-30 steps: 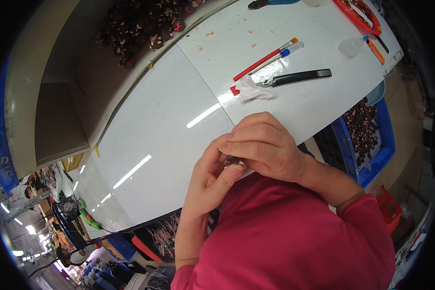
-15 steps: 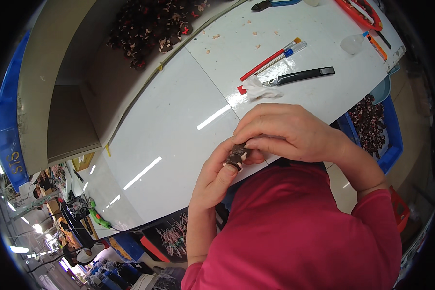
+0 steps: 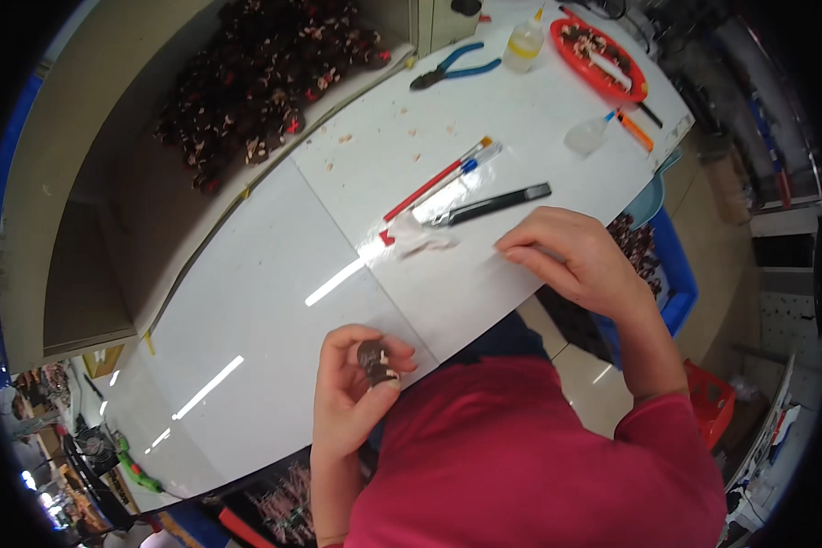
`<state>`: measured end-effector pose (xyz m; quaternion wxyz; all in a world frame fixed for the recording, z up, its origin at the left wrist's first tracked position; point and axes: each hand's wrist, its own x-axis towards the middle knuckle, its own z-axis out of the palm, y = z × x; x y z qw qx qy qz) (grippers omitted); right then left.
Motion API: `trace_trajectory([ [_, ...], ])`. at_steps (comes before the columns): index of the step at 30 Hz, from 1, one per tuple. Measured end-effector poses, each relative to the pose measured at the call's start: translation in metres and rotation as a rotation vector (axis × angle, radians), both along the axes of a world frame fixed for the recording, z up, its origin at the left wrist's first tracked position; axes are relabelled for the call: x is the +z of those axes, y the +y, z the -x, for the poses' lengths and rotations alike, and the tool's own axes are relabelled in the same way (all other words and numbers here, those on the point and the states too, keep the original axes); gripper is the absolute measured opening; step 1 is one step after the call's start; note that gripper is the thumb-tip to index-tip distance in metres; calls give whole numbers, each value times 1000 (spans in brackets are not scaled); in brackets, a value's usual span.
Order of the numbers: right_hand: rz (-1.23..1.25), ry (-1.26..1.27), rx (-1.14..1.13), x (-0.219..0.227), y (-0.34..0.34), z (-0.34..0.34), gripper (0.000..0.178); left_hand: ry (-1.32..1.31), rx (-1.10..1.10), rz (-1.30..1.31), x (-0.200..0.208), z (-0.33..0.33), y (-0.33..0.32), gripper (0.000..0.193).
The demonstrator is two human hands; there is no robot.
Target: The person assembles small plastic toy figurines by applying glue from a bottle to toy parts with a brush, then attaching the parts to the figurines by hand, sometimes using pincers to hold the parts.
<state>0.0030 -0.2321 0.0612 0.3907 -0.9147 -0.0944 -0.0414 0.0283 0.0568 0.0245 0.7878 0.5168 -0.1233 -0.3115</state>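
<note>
Between the thumb and fingers of my left hand [image 3: 347,393] is a small dark brown figurine [image 3: 373,356] with pale pink bits, held above the table's near edge. My right hand [image 3: 580,260] hovers apart from it, over the table edge to the right. Its thumb and fingertips are pinched together; whether something tiny sits between them cannot be made out. Closest to that hand lies a black craft knife [image 3: 498,205]. A crumpled white tissue [image 3: 418,239] rests by the blade end, beside a red paintbrush [image 3: 434,189] and a clear, blue-banded pen-like tool [image 3: 468,166].
Many similar brown pieces [image 3: 265,82] are heaped on the shelf at the back left. Blue-handled pliers [image 3: 452,68], a yellow-banded bottle [image 3: 523,47], a red tray [image 3: 644,89], a clear bottle [image 3: 586,137] and an orange cutter [image 3: 636,133] lie farther off. A blue crate [image 3: 683,274] stands right.
My right hand has come off the figurine and moved right, its fingers pinched. The figurine stays in my left hand. The whole view has shifted, showing more of the table's far side.
</note>
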Motion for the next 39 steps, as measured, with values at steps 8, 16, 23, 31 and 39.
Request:
trace_trajectory([
  [8, 352, -168, -181, 6, -20, -13, 9, -112, 18, -225, 16, 0, -18, 39],
  [16, 479, -253, 17, -9, -14, -57, 16, -108, 92, -304, 8, 4, -14, 31],
  [23, 680, -261, 114, -14, -14, -90, 9, -143, 163, -348, 5, 6, -13, 28],
  [31, 396, -33, 58, 29, -4, -60, 18, -141, 196, -303, -6, 9, -7, 39],
  [39, 75, 212, 132, 71, 39, -17, 23, -299, 129, -235, -7, 4, -6, 39],
])
